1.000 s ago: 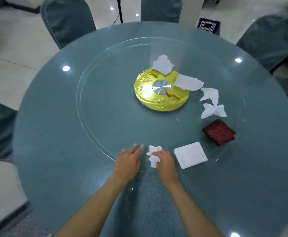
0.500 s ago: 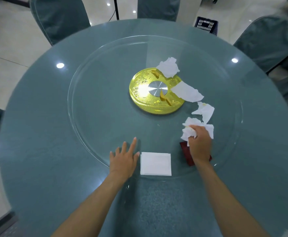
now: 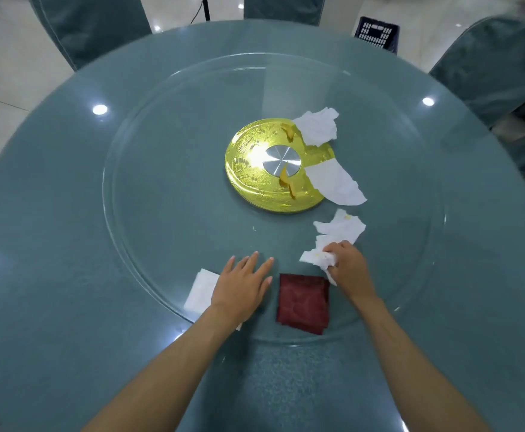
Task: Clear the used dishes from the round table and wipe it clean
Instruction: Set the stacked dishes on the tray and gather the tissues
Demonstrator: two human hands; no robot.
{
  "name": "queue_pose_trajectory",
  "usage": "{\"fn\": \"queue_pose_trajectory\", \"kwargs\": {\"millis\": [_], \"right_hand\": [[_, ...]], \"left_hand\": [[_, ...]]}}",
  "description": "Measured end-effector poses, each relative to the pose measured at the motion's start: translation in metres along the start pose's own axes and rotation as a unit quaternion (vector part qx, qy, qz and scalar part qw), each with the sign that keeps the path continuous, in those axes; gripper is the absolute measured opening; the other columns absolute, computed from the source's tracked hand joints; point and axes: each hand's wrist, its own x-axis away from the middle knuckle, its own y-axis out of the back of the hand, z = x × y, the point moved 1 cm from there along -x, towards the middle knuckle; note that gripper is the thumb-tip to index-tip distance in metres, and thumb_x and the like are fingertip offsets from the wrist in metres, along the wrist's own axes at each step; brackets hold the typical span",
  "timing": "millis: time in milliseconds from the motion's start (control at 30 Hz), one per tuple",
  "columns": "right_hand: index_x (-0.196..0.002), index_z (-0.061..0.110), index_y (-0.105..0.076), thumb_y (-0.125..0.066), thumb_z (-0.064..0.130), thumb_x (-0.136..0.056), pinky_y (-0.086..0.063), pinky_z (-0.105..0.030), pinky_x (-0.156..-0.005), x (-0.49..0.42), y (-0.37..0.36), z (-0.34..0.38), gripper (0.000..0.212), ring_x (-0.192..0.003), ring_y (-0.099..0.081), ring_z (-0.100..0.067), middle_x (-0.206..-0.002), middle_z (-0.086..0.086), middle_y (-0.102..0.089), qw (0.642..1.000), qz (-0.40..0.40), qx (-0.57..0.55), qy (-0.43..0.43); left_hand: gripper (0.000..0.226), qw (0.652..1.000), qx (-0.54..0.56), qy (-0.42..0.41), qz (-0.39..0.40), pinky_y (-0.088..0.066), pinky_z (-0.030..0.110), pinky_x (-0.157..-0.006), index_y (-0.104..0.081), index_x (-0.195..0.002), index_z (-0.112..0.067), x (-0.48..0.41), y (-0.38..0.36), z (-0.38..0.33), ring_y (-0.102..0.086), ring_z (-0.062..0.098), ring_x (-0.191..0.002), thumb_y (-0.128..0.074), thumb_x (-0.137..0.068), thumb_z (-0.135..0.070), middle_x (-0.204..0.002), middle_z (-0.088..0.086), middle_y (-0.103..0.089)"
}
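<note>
My right hand grips a bunch of crumpled white tissues on the glass turntable of the round teal table. Another crumpled tissue lies just beyond that hand. My left hand lies flat with straight fingers on the turntable, partly over a folded white napkin. A dark red cloth lies between my hands. Two more tissues lie by the yellow hub, which carries orange peel scraps.
Chairs in teal covers stand around the table, at far left, far middle and right. A dark plastic crate sits on the floor beyond the far edge.
The turntable has turned, carrying the napkin, red cloth and tissues leftward toward me. My right hand went from one tissue to gathering more farther right. My left hand stays flat on the glass.
</note>
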Motion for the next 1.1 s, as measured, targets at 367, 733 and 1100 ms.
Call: {"fn": "queue_pose_trajectory", "kwargs": {"millis": [367,733,1100], "right_hand": [[-0.121,0.019,-0.069,-0.076,0.0,-0.077,-0.04,-0.017,-0.085,-0.037,0.042,0.027,0.049,-0.102,-0.059,-0.016,-0.123,-0.002,-0.06,0.973,-0.152,-0.166,-0.047],[-0.143,0.017,-0.054,-0.075,0.017,-0.087,-0.048,-0.039,-0.084,-0.062,-0.011,0.04,0.06,-0.11,-0.059,-0.037,-0.129,-0.012,-0.05,0.997,0.028,-0.032,-0.069],[-0.126,0.018,-0.069,-0.069,0.04,-0.083,-0.054,-0.04,-0.076,-0.065,-0.009,0.069,0.049,-0.1,-0.06,-0.031,-0.108,-0.003,-0.065,0.996,-0.077,0.007,0.052]], "left_hand": [[0.042,0.996,-0.034,0.031,-0.073,-0.048,0.042,-0.077,-0.066,-0.123,-0.024,-0.013,-0.003,0.012,-0.064,0.029,-0.092,-0.034,-0.106,-0.044,-0.121,0.001,-0.069],[0.04,0.99,-0.065,0.053,-0.11,-0.041,0.041,-0.072,-0.067,-0.119,-0.022,-0.033,0.017,0.046,-0.061,0.031,-0.081,-0.034,-0.104,-0.039,-0.086,0.002,-0.073],[0.053,0.998,-0.048,0.03,0.025,-0.006,0.06,-0.125,-0.023,-0.162,-0.032,-0.087,0.027,0.042,-0.01,0.035,-0.157,-0.022,-0.11,-0.047,-0.171,0.004,-0.015]]}}
